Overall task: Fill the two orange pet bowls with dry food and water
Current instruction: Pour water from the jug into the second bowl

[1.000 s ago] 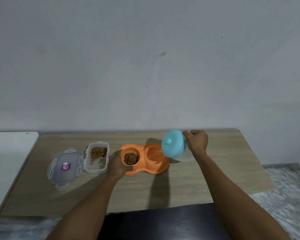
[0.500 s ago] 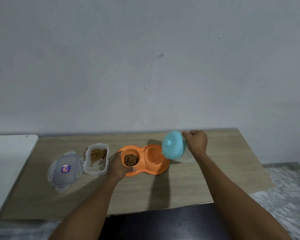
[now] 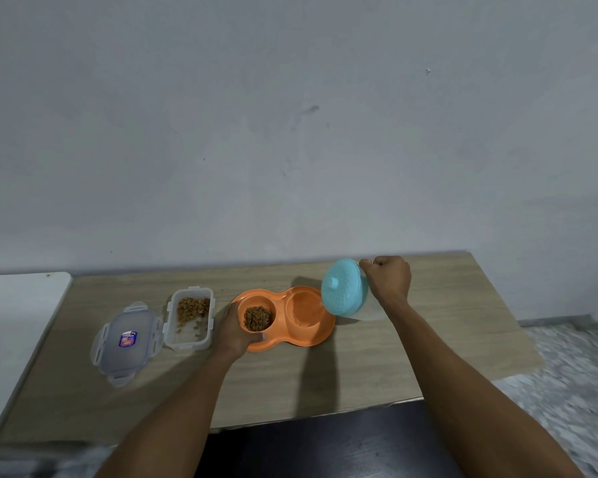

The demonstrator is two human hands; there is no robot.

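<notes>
Orange double pet bowl [image 3: 304,334] mid-table | L cup: dry food [image 3: 257,318], filled | R cup [image 3: 304,308]: water going in, level unclear | L hand [image 3: 233,331] clasps bowl's L rim, prob. to steady it | R hand [image 3: 389,279] fisted on clear jug w/ blue lid [image 3: 344,288], tipped over R cup to pour | open food box [image 3: 190,319] + its lid [image 3: 126,343] just L of bowl, out of the way.

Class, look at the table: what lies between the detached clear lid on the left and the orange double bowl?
In the head view, the open food container with some kibble, and the left hand gripping the orange double bowl.
</notes>
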